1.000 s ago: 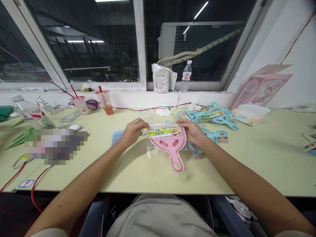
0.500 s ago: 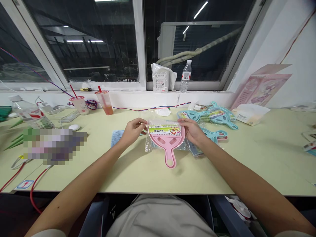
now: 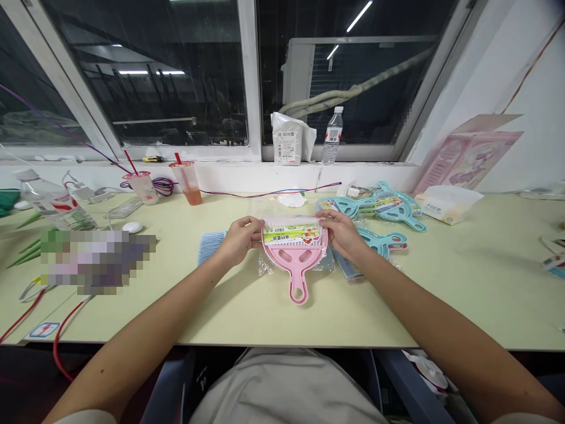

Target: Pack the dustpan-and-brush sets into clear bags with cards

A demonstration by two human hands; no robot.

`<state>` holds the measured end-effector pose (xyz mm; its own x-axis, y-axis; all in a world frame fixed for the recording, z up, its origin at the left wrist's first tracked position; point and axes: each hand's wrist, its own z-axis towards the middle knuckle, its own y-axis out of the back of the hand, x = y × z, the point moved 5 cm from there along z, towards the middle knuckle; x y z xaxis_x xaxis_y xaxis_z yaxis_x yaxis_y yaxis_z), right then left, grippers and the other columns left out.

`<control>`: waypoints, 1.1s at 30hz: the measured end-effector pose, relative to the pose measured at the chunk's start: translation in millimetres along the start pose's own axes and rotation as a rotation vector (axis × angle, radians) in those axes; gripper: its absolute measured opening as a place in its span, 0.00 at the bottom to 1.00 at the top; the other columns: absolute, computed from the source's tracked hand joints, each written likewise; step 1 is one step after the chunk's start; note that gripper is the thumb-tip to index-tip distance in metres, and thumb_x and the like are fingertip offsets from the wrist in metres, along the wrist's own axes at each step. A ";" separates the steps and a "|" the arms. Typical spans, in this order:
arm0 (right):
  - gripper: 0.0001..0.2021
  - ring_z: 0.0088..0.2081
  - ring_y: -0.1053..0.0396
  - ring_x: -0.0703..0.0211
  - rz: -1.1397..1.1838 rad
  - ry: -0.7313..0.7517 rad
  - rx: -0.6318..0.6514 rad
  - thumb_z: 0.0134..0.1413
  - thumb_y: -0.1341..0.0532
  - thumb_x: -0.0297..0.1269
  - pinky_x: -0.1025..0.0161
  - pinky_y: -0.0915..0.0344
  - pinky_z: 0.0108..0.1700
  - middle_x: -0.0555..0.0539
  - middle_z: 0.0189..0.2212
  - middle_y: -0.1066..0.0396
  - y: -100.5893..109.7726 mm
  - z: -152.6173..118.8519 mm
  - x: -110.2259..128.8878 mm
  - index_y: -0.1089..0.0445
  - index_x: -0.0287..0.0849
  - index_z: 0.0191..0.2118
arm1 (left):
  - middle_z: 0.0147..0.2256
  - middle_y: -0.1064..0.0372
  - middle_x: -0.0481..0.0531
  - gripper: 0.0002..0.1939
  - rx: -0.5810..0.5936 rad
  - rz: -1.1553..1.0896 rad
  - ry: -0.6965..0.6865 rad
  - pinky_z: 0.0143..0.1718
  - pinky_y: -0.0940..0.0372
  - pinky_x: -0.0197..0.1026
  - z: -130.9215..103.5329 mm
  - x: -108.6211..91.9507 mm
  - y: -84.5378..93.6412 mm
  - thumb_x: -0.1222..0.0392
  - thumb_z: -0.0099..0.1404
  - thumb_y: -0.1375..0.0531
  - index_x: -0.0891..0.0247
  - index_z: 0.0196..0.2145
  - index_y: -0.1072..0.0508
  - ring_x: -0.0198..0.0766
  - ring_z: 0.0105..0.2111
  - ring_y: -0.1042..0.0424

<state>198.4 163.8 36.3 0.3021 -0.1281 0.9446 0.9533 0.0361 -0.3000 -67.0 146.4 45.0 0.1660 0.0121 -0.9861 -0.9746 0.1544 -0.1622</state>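
Between my two hands is a pink dustpan and brush set [image 3: 296, 258], its handle pointing toward me. A yellow-green printed card [image 3: 291, 234] lies across its white bristles, and clear plastic wrap shows around its edges. My left hand [image 3: 242, 238] pinches the upper left corner of the set. At the upper right corner my right hand [image 3: 342, 232] grips it in the same way. Blue bristles [image 3: 210, 246] stick out on the table beside my left hand. Close behind my right hand lies a wrapped turquoise dustpan set [image 3: 383, 240], with some pink at its handle.
More wrapped turquoise dustpan sets [image 3: 399, 212] lie at the back right, near a tissue pack [image 3: 448, 204] and a pink box [image 3: 470, 156]. Two drink cups [image 3: 188, 184] with red straws and a large bottle [image 3: 55, 200] stand back left. Red cables [image 3: 62, 333] hang over the front left edge.
The pink dustpan set has tilted slightly, its handle shifting a little left and toward me, and its card now shows more fully. Both hands keep their hold.
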 end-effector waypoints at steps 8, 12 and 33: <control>0.13 0.30 0.27 0.57 0.049 -0.014 0.049 0.38 0.30 0.30 0.60 0.30 0.34 0.49 0.28 0.24 -2.9 -1.9 4.1 0.23 0.43 0.36 | 0.27 0.27 0.53 0.15 -0.026 -0.022 0.016 0.33 0.26 0.47 2.1 0.6 2.9 0.57 0.56 0.30 0.63 0.30 0.33 0.41 0.28 0.23; 0.14 0.32 0.26 0.57 0.088 -0.028 0.068 0.40 0.29 0.31 0.59 0.28 0.38 0.48 0.28 0.23 -2.1 -1.7 6.6 0.22 0.42 0.38 | 0.30 0.26 0.54 0.14 -0.003 -0.100 0.018 0.36 0.26 0.46 3.3 0.4 3.3 0.61 0.55 0.30 0.64 0.34 0.32 0.40 0.30 0.23; 0.14 0.62 0.37 0.44 -1.048 0.819 0.347 0.67 0.43 0.40 0.41 0.41 0.65 0.42 0.59 0.33 -44.0 -41.6 50.9 0.25 0.50 0.52 | 0.37 0.22 0.63 0.17 0.235 0.004 0.068 0.35 0.24 0.48 -8.6 7.4 -20.1 0.50 0.63 0.33 0.70 0.39 0.22 0.45 0.33 0.21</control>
<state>171.7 114.5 92.1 -0.5264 -0.7869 0.3220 0.7201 -0.2113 0.6609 -47.5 134.9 40.7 0.1435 -0.0524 -0.9883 -0.9121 0.3805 -0.1526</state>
